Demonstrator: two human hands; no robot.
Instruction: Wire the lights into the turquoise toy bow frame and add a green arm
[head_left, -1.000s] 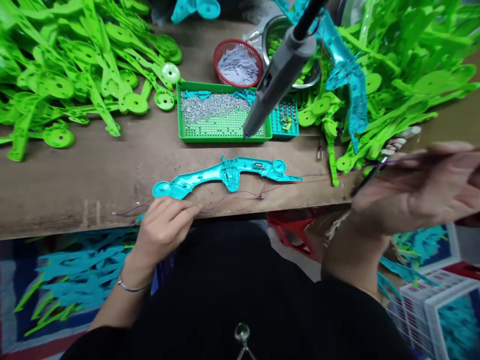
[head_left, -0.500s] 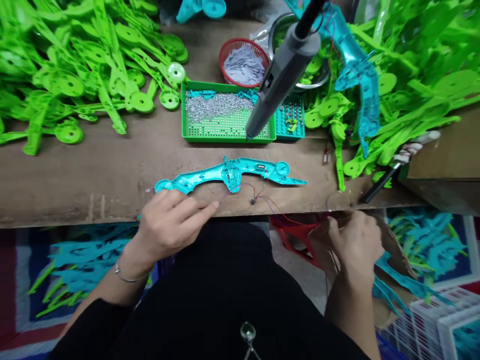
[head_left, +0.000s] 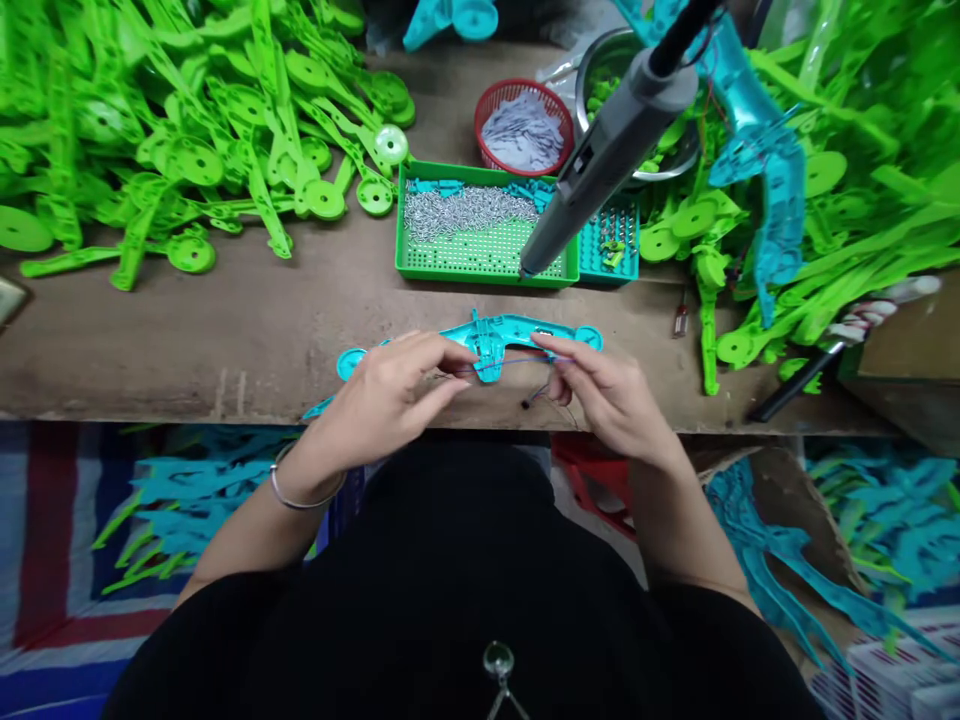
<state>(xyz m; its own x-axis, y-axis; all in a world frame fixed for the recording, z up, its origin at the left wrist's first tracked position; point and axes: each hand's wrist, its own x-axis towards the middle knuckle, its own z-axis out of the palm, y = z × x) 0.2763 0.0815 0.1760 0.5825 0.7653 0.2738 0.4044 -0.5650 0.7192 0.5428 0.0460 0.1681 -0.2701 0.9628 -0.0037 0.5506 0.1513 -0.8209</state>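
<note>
Behind both hands (head_left: 390, 390) (head_left: 604, 395) pinching thin wires (head_left: 517, 362), the green tray (head_left: 480, 272) holds screws (head_left: 465, 210).

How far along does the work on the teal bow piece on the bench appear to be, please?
Early. Done: the teal piece lies open side up on the bench. In hand: the left hand and right hand pinch a thin wire across its middle. Left: the screws sit in their tray, and the hanging screwdriver is untouched.
</note>
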